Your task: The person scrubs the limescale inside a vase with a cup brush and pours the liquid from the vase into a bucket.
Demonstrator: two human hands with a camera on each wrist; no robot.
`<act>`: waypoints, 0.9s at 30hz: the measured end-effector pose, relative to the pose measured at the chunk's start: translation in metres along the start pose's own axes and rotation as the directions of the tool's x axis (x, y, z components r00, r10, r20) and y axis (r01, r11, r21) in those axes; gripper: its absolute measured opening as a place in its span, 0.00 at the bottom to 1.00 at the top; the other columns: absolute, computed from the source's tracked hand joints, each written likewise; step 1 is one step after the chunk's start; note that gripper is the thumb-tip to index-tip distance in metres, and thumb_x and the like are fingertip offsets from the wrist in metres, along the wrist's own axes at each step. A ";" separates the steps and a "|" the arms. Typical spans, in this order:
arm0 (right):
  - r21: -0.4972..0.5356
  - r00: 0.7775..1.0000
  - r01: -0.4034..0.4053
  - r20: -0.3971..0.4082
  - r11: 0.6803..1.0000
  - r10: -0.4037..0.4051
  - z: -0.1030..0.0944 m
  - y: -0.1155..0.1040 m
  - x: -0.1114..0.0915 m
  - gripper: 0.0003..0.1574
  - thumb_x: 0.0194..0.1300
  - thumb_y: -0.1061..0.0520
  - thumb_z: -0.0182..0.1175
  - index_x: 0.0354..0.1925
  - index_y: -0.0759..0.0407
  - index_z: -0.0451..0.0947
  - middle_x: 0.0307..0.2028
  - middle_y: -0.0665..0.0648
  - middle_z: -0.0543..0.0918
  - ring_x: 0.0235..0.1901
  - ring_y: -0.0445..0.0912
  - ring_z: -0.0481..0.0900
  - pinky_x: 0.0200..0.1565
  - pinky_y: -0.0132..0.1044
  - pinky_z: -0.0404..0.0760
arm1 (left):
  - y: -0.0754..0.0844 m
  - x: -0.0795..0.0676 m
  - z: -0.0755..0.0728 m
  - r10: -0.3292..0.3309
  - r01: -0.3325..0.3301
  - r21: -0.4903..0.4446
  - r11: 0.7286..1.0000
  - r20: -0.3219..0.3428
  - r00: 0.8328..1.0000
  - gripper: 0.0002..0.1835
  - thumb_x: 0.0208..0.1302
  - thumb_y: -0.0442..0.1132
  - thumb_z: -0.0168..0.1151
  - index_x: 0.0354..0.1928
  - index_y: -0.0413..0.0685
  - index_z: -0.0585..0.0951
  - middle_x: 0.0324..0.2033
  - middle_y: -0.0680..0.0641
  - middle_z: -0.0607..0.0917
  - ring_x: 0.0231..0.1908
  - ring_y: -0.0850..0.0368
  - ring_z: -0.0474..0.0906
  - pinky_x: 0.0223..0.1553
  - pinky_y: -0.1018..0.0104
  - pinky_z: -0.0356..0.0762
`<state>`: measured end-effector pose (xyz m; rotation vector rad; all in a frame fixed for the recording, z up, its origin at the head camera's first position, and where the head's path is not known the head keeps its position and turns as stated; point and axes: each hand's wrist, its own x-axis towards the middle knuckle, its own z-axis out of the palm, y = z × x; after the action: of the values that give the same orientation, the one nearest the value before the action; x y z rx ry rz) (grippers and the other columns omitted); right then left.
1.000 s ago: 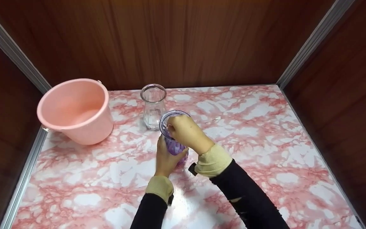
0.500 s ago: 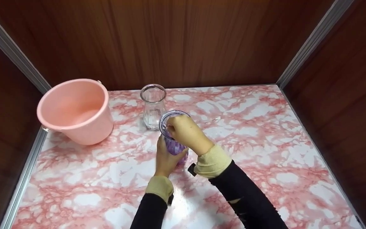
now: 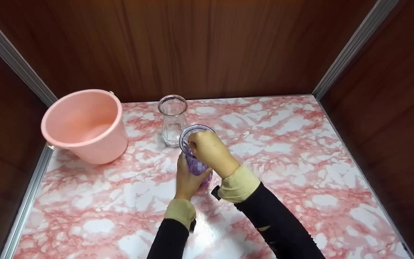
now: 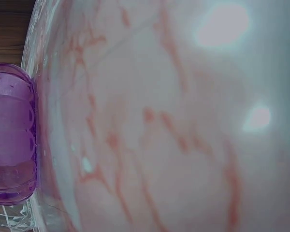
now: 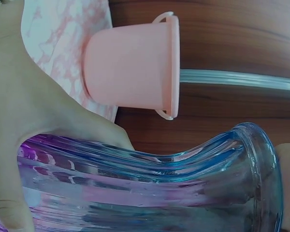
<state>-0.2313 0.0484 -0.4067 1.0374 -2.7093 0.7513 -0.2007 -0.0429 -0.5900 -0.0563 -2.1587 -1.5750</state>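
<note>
Both hands at the purple vase, right hand in its mouth

Purple vase (image 3: 195,166): near mid-table, in front of the clear vase (image 3: 172,133) and a little right of it in the head view. Rim round and ribbed sides visible; whether its base bears fully on the table (image 3: 293,154) I cannot tell.

Left hand (image 3: 187,181): wrapped round the body below the rim, thumb on the near side, fingers on the far left side. Grip partly spread to the vase's width, firm contact. The right wrist view shows the same hold from the side.

Right hand (image 3: 212,149): at the mouth, knuckles bent, fingers down inside the rim. Fingertips hidden; cannot tell how far open they are or whether they hold anything.

Clear vase: upright, just behind the purple one. Pink bucket (image 3: 102,149): upright at the far left, well apart from both hands. Brown panel (image 3: 210,50) behind. Sleeves (image 3: 280,223) dark, cuffs (image 3: 239,183) pale yellow.
</note>
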 end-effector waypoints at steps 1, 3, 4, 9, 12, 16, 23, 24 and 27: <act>-0.003 1.000 -0.002 -0.003 1.000 0.002 0.000 0.000 0.000 0.11 0.60 0.73 0.62 0.22 0.66 0.78 0.24 0.61 0.82 0.27 0.54 0.78 0.35 0.50 0.82 | 0.000 0.000 0.000 0.000 0.000 -0.001 1.000 0.002 1.000 0.55 0.45 0.45 0.82 0.73 0.36 0.61 0.66 0.34 0.70 0.64 0.39 0.68 0.69 0.46 0.65; -0.009 1.000 -0.005 -0.008 1.000 0.005 0.000 -0.001 0.000 0.10 0.61 0.73 0.62 0.23 0.66 0.79 0.25 0.61 0.83 0.28 0.55 0.80 0.36 0.50 0.83 | 0.000 0.000 0.000 -0.001 0.001 0.004 1.000 0.004 1.000 0.56 0.45 0.45 0.82 0.73 0.36 0.61 0.66 0.34 0.70 0.64 0.39 0.68 0.69 0.46 0.65; -0.013 1.000 -0.007 -0.011 1.000 0.007 0.000 -0.001 -0.001 0.10 0.61 0.72 0.62 0.23 0.66 0.80 0.26 0.61 0.84 0.28 0.56 0.81 0.36 0.51 0.83 | 0.000 0.000 0.000 -0.002 0.002 0.002 1.000 0.004 1.000 0.56 0.45 0.45 0.82 0.73 0.36 0.60 0.66 0.34 0.70 0.64 0.39 0.68 0.69 0.46 0.65; -0.038 0.999 -0.022 -0.023 0.999 0.021 0.001 -0.002 -0.001 0.09 0.61 0.72 0.63 0.24 0.66 0.81 0.27 0.61 0.85 0.30 0.57 0.84 0.38 0.50 0.84 | 0.000 0.000 0.000 -0.012 0.012 0.002 1.000 0.006 1.000 0.56 0.45 0.45 0.82 0.73 0.36 0.60 0.66 0.33 0.70 0.65 0.39 0.68 0.70 0.46 0.64; -0.066 1.000 -0.024 -0.021 0.998 0.023 0.001 -0.002 -0.001 0.09 0.61 0.71 0.63 0.24 0.66 0.81 0.27 0.62 0.85 0.31 0.58 0.84 0.39 0.51 0.84 | 0.000 0.000 0.000 -0.026 0.026 0.005 1.000 0.010 1.000 0.56 0.45 0.45 0.81 0.73 0.35 0.60 0.66 0.33 0.70 0.66 0.38 0.67 0.71 0.47 0.63; -0.084 1.000 -0.020 -0.002 0.996 0.020 0.000 -0.002 0.000 0.10 0.60 0.72 0.62 0.22 0.65 0.80 0.25 0.62 0.85 0.30 0.58 0.84 0.39 0.51 0.83 | 0.002 0.000 0.000 -0.052 0.052 0.005 0.999 0.016 0.999 0.56 0.45 0.45 0.81 0.73 0.35 0.60 0.67 0.32 0.69 0.66 0.38 0.66 0.71 0.47 0.62; -0.074 0.998 -0.036 0.055 0.997 0.040 -0.001 -0.002 0.003 0.11 0.60 0.72 0.61 0.23 0.65 0.81 0.26 0.61 0.85 0.31 0.58 0.84 0.41 0.52 0.83 | 0.004 -0.001 -0.001 -0.070 0.070 -0.008 0.998 0.016 0.997 0.56 0.44 0.45 0.81 0.73 0.36 0.60 0.66 0.33 0.69 0.64 0.38 0.68 0.69 0.46 0.65; -0.073 0.997 -0.038 0.061 0.997 0.042 -0.001 -0.002 0.003 0.11 0.60 0.72 0.60 0.23 0.65 0.81 0.26 0.61 0.85 0.31 0.58 0.84 0.41 0.52 0.83 | 0.004 -0.001 -0.001 -0.068 0.068 -0.009 0.998 0.014 0.998 0.56 0.43 0.45 0.81 0.73 0.36 0.60 0.66 0.33 0.69 0.64 0.38 0.68 0.69 0.46 0.65; -0.079 0.997 -0.039 0.066 0.996 0.044 -0.001 -0.002 0.004 0.11 0.60 0.72 0.60 0.23 0.65 0.82 0.26 0.61 0.85 0.31 0.58 0.85 0.41 0.52 0.83 | 0.004 -0.001 -0.001 -0.066 0.066 -0.013 0.998 0.012 0.998 0.56 0.44 0.45 0.81 0.73 0.36 0.60 0.66 0.33 0.69 0.64 0.38 0.68 0.69 0.46 0.65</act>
<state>-0.2328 0.0455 -0.4034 1.0103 -2.8012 0.6226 -0.1982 -0.0418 -0.5862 0.0016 -2.1800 -1.6294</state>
